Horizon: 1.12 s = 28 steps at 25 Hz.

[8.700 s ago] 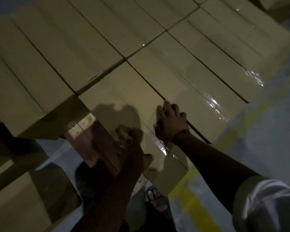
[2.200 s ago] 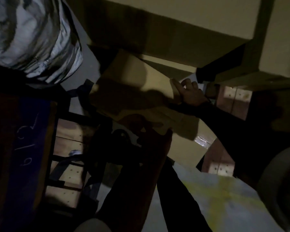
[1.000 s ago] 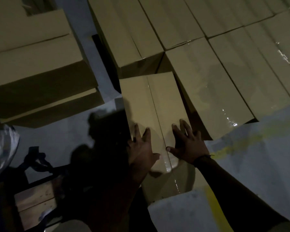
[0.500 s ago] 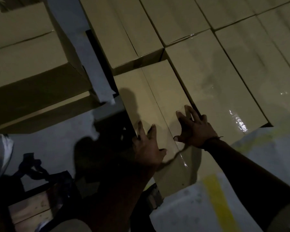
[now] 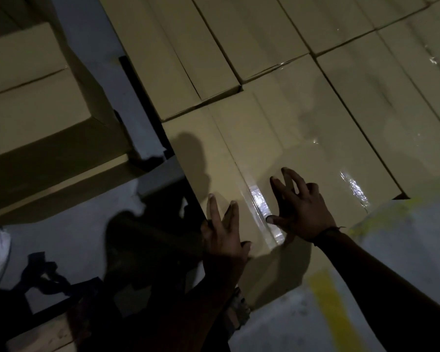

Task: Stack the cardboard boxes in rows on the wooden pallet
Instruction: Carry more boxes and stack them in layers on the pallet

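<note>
We see the left hand (image 5: 224, 240) resting with straight fingers on the near end of the cardboard box (image 5: 226, 153); the right hand (image 5: 304, 212), just beside it across the tape seam (image 5: 259, 201), is spread, grasping nothing, fingertips touching the top; the box stretches ahead of both hands, against the neighbouring boxes (image 5: 264, 34).

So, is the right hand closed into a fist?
No, the right hand rests with fingers spread on top of the cardboard box.

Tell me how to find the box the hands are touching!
Find the big block of tan cardboard boxes. Go to its near corner, by the grey floor with the yellow line. Only that box has the left hand and right hand on its top.
</note>
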Each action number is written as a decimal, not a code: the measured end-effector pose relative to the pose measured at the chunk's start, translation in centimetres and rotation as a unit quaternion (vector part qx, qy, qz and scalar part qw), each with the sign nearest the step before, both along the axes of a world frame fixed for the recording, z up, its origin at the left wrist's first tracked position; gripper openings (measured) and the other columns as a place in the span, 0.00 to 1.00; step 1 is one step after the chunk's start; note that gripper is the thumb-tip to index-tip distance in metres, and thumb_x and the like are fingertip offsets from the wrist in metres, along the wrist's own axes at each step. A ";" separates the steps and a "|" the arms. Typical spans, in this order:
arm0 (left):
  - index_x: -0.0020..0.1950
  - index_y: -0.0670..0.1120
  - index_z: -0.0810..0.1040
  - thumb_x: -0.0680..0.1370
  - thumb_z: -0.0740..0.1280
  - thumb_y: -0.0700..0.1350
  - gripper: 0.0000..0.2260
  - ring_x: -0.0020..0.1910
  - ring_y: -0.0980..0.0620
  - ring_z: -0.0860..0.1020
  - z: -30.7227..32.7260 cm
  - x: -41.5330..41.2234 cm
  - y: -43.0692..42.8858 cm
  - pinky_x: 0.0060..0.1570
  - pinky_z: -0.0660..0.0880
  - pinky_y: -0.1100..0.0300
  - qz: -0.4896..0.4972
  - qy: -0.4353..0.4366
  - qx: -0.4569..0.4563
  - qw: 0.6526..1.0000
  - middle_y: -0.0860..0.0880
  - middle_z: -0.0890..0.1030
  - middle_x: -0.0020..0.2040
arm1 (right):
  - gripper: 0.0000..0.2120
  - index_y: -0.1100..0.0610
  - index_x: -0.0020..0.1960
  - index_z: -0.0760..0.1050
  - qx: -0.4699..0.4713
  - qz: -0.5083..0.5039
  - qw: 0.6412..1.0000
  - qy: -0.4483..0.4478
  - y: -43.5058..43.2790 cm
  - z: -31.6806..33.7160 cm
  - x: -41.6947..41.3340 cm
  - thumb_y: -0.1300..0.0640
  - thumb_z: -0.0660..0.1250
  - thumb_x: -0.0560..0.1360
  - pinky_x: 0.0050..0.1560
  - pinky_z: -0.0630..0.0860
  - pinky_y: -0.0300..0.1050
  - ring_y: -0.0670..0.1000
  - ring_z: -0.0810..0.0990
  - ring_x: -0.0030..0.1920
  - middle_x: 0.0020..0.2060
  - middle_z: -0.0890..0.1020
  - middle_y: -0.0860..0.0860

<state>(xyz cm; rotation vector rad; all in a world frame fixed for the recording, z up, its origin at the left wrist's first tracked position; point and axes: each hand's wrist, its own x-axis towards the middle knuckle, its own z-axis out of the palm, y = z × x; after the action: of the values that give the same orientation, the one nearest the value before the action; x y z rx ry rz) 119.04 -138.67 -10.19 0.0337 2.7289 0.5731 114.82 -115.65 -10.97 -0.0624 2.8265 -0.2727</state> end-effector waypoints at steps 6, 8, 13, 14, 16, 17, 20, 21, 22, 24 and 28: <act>0.82 0.60 0.48 0.74 0.74 0.59 0.45 0.77 0.34 0.52 -0.5 -3.7 0.6 0.71 0.65 0.44 0.008 -0.111 0.010 0.994 0.48 0.33 0.80 | 0.49 0.38 0.80 0.54 0.013 -0.018 0.997 -0.077 -0.4 -0.3 -4.3 0.32 0.74 0.66 0.62 0.71 0.58 0.64 0.63 0.66 0.81 0.45 0.46; 0.82 0.58 0.49 0.75 0.74 0.55 0.43 0.77 0.33 0.51 -1.2 -4.2 0.2 0.71 0.65 0.44 -0.009 -0.126 0.018 0.992 0.48 0.32 0.80 | 0.48 0.37 0.79 0.52 0.034 -0.021 0.992 -0.117 -1.0 -0.4 -5.3 0.33 0.74 0.66 0.66 0.67 0.57 0.63 0.60 0.70 0.81 0.44 0.45; 0.82 0.58 0.49 0.74 0.75 0.54 0.45 0.77 0.33 0.52 -1.8 -4.4 -0.2 0.71 0.66 0.44 -0.032 -0.144 0.010 0.989 0.49 0.30 0.79 | 0.48 0.35 0.79 0.49 0.049 -0.032 0.989 -0.136 -1.5 -0.8 -4.9 0.35 0.72 0.68 0.69 0.61 0.59 0.61 0.53 0.73 0.81 0.40 0.43; 0.82 0.57 0.48 0.74 0.75 0.53 0.46 0.77 0.33 0.52 -1.8 -4.2 -0.2 0.71 0.66 0.44 -0.039 -0.146 0.008 0.989 0.49 0.29 0.79 | 0.48 0.36 0.79 0.48 0.048 -0.034 0.989 -0.139 -1.6 -0.7 -4.8 0.36 0.72 0.69 0.70 0.61 0.60 0.61 0.52 0.74 0.81 0.40 0.44; 0.82 0.55 0.45 0.74 0.75 0.54 0.48 0.77 0.31 0.53 -1.7 -4.0 -0.1 0.71 0.65 0.44 -0.055 -0.148 -0.005 0.988 0.47 0.29 0.79 | 0.47 0.39 0.80 0.48 0.042 -0.049 0.988 -0.140 -2.0 -0.5 -4.4 0.37 0.72 0.70 0.71 0.61 0.61 0.62 0.50 0.76 0.81 0.41 0.48; 0.82 0.54 0.44 0.73 0.75 0.55 0.49 0.77 0.30 0.53 -1.7 -4.0 0.2 0.71 0.65 0.43 -0.062 -0.148 -0.021 0.987 0.45 0.29 0.79 | 0.46 0.40 0.80 0.49 0.038 -0.065 0.988 -0.138 -2.0 -0.4 -3.9 0.37 0.72 0.71 0.72 0.61 0.61 0.62 0.50 0.76 0.81 0.42 0.49; 0.82 0.53 0.43 0.71 0.76 0.59 0.52 0.76 0.24 0.47 -1.3 -3.6 1.4 0.73 0.59 0.38 -0.083 -0.170 -0.066 0.980 0.40 0.30 0.79 | 0.43 0.43 0.81 0.49 0.036 -0.121 0.983 -0.133 -1.7 -0.2 -0.6 0.38 0.69 0.74 0.71 0.63 0.60 0.61 0.49 0.78 0.81 0.44 0.51; 0.82 0.53 0.44 0.70 0.76 0.61 0.52 0.75 0.23 0.44 -1.2 -3.4 2.0 0.73 0.56 0.36 -0.089 -0.186 -0.068 0.976 0.39 0.31 0.79 | 0.41 0.44 0.81 0.49 0.041 -0.134 0.981 -0.137 -1.4 -0.2 0.8 0.39 0.67 0.76 0.71 0.64 0.60 0.61 0.48 0.78 0.81 0.44 0.51; 0.82 0.53 0.45 0.69 0.76 0.61 0.53 0.75 0.22 0.41 -1.0 -3.1 2.5 0.74 0.53 0.34 -0.094 -0.202 -0.063 0.973 0.38 0.31 0.79 | 0.39 0.45 0.80 0.49 0.043 -0.151 0.977 -0.141 -1.0 -0.1 2.3 0.40 0.66 0.77 0.71 0.64 0.61 0.62 0.49 0.78 0.81 0.45 0.50; 0.83 0.52 0.47 0.69 0.76 0.62 0.53 0.75 0.23 0.38 -0.7 -1.9 3.4 0.74 0.50 0.31 -0.093 -0.228 -0.043 0.968 0.38 0.31 0.79 | 0.37 0.47 0.79 0.53 0.042 -0.202 0.970 -0.133 0.1 -0.1 5.4 0.43 0.67 0.77 0.69 0.67 0.60 0.63 0.53 0.76 0.80 0.49 0.53; 0.82 0.53 0.48 0.68 0.76 0.63 0.52 0.75 0.22 0.39 -0.7 1.1 4.2 0.73 0.50 0.30 -0.116 -0.227 -0.046 0.966 0.36 0.32 0.79 | 0.26 0.56 0.71 0.70 -0.017 -0.346 0.934 -0.088 1.9 -0.6 9.4 0.58 0.70 0.75 0.64 0.70 0.54 0.67 0.63 0.69 0.70 0.64 0.59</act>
<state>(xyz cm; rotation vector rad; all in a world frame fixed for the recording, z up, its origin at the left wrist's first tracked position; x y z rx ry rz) 120.10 -134.46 -10.88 0.1749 2.2606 0.3358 124.23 -113.75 -11.60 0.9151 2.5564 -0.4465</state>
